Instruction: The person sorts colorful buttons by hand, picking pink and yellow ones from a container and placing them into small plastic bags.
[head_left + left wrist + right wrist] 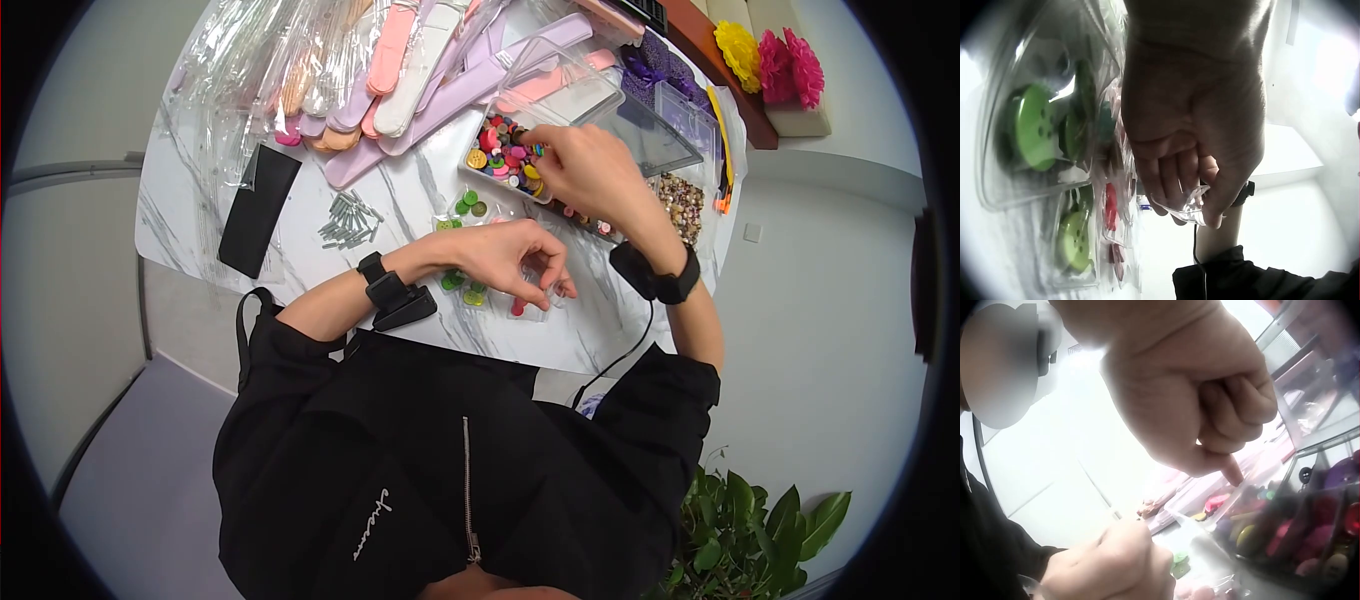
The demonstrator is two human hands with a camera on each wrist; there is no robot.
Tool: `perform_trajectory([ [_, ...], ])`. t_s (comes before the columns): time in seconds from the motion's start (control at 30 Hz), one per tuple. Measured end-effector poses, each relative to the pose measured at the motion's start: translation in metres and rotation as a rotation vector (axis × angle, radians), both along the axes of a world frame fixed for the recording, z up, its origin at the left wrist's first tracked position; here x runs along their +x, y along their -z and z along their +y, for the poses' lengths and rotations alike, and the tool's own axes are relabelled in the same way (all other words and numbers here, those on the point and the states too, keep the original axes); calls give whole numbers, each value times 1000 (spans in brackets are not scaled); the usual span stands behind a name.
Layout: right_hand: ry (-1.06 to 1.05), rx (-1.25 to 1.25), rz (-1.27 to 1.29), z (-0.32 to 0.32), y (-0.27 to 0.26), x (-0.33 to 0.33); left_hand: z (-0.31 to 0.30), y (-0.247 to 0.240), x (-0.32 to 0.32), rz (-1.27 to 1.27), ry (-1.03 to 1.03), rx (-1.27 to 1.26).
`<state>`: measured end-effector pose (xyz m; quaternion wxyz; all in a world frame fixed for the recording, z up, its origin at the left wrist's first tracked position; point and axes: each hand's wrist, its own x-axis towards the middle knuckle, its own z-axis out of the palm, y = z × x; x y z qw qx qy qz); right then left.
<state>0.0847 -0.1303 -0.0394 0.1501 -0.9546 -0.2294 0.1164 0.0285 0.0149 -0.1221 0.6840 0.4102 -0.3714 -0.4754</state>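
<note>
Your left hand [505,258] is pinching a clear baggie [1192,207], right hand [597,178] at the button box [497,181] beyond, can't tell its grip.

Buttons [513,158] in a box [502,184], bagged buttons [473,297] before it, strips [455,108] behind and left

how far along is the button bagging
Round green buttons already sit in clear plastic bags. The left hand pinches clear plastic film; the right hand reaches to the clear plastic box. Left, probably: the multicoloured round buttons loose inside it; how many need bagging isn't visible.
</note>
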Motion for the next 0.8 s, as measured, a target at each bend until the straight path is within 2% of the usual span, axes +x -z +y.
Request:
perform_trajectory([
  [0.13, 87, 62, 162, -17, -13, -4, 1, -4, 1, 7, -8, 12],
  [0.3, 95, 76, 162, -24, -7, -15, 0, 0, -1, 36, -13, 6],
  [0.4, 37, -62, -70, -19, 6, -15, -2, 0, -1, 36, -4, 12],
  [0.53, -17, -219, -231, 1, 25, -5, -1, -1, 0, 31, 7, 49],
  [0.7, -46, -234, -143, 2, 32, 6, -1, -1, 0, 25, -10, 23],
  [0.8, -71, -85, -79, -2, 24, 2, -1, 1, 0, 17, -6, 6],
])
